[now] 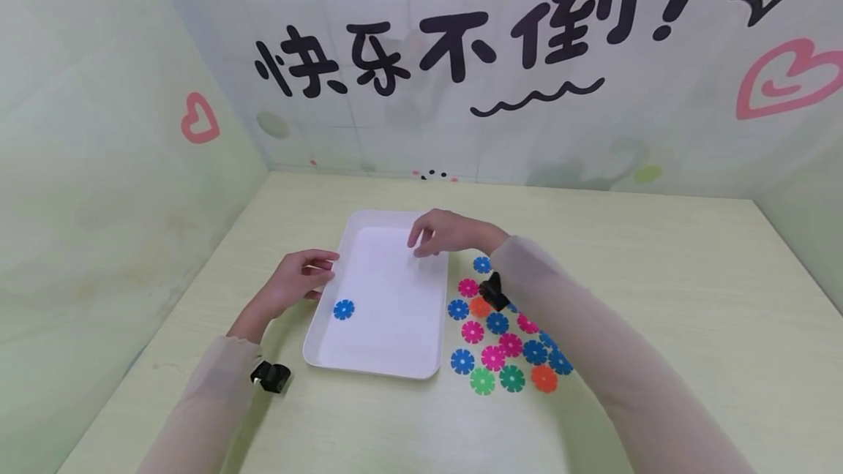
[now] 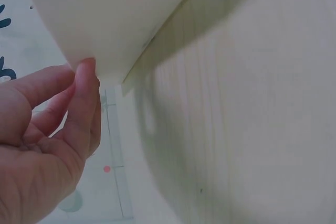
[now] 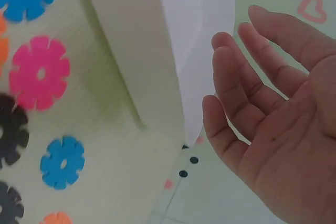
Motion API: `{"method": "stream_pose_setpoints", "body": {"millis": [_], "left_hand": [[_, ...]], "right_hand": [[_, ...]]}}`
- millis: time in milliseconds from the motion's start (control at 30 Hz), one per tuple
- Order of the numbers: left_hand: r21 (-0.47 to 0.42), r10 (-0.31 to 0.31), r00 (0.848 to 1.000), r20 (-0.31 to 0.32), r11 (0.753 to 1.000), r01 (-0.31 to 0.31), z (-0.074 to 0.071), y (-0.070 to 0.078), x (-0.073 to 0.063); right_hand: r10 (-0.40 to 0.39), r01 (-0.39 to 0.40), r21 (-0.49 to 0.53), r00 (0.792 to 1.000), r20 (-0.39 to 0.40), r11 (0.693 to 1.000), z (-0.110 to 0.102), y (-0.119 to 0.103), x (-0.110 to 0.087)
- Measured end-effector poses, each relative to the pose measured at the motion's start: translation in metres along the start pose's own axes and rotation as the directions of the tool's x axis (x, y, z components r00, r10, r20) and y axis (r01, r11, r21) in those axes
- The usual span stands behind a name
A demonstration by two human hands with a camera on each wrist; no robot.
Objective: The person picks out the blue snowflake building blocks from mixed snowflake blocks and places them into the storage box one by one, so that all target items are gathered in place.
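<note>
A shallow white tray [image 1: 395, 276] lies on the table, with one blue notched disc [image 1: 344, 309] inside near its left wall. My left hand [image 1: 298, 276] is at the tray's left side. In the left wrist view, the thumb and fingers of that hand [image 2: 52, 129] pinch the rim of the tray [image 2: 105, 24]. Over the far right part of the tray hovers my right hand [image 1: 451, 231], its fingers loosely bent. The right wrist view shows nothing in this hand [image 3: 278, 114], which is beside the tray's wall [image 3: 128, 40].
Right of the tray, several flat notched discs lie spread, among them a pink one [image 1: 493, 358], an orange one [image 1: 544, 378] and a light green one [image 1: 482, 381]. My right sleeve [image 1: 593, 342] covers part of them. A printed cloth wall [image 1: 395, 130] stands behind the table.
</note>
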State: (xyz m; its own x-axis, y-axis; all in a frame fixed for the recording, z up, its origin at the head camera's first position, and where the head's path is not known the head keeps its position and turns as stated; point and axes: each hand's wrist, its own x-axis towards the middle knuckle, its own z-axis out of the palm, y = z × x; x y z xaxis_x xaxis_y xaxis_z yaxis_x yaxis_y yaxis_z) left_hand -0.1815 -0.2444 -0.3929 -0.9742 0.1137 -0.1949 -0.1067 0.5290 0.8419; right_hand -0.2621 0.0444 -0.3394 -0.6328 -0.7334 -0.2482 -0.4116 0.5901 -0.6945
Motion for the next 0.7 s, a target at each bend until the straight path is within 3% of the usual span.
{"method": "stream_pose_setpoints", "body": {"millis": [300, 533, 700], "left_hand": [[-0.015, 0.005, 1.000, 0.009, 1.000, -0.005, -0.001, 0.002, 0.000], [-0.010, 0.008, 1.000, 0.012, 1.000, -0.008, 0.000, 0.003, -0.001], [-0.011, -0.002, 1.000, 0.010, 1.000, 0.002, 0.000, 0.003, -0.001]], "right_hand": [[0.020, -0.017, 0.034, 0.996, -0.091, 0.999, -0.009, 0.044, -0.042], [0.148, -0.145, 0.031, 0.975, -0.166, 0.989, -0.004, 0.067, -0.060], [0.189, -0.186, 0.035, 0.958, -0.214, 0.982, 0.002, 0.079, -0.065]]}}
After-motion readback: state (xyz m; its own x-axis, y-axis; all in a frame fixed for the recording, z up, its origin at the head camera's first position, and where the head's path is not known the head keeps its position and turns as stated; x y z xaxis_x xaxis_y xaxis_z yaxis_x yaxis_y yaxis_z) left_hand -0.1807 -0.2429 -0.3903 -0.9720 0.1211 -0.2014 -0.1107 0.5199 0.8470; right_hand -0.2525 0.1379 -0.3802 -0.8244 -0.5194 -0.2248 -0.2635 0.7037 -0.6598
